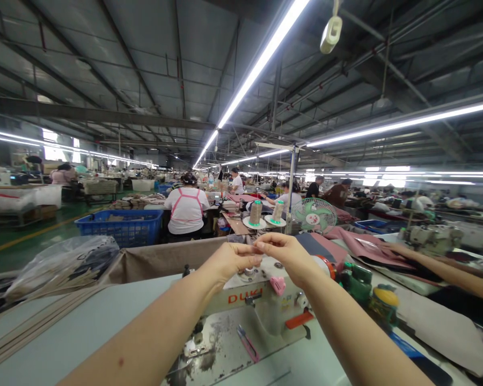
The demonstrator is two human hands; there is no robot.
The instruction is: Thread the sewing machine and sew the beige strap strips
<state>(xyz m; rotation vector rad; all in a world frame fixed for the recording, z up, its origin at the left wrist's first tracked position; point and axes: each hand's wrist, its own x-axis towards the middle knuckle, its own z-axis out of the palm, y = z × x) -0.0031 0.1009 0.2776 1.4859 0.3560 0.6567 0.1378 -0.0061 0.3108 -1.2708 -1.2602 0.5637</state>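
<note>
Above the head of a white sewing machine (235, 305), my left hand (233, 260) and my right hand (287, 254) meet with their fingertips pinched together. Whatever lies between the fingers is too fine to make out. Just beyond them stand two thread cones, a brown one (256, 215) and a paler one (278, 210), on white discs. A pink heart-shaped piece (277, 285) sits on the machine below my right hand. On the machine bed lies a pair of thread snips (248, 343) with pink handles.
A green fan (314, 215) stands behind the machine. Bundled strips in a plastic bag (64, 268) lie left, near a blue basket (121, 228). A seated person (187, 206) works ahead. Another person's arm (438, 265) reaches over pink material at right, beyond a yellow-topped jar (385, 300).
</note>
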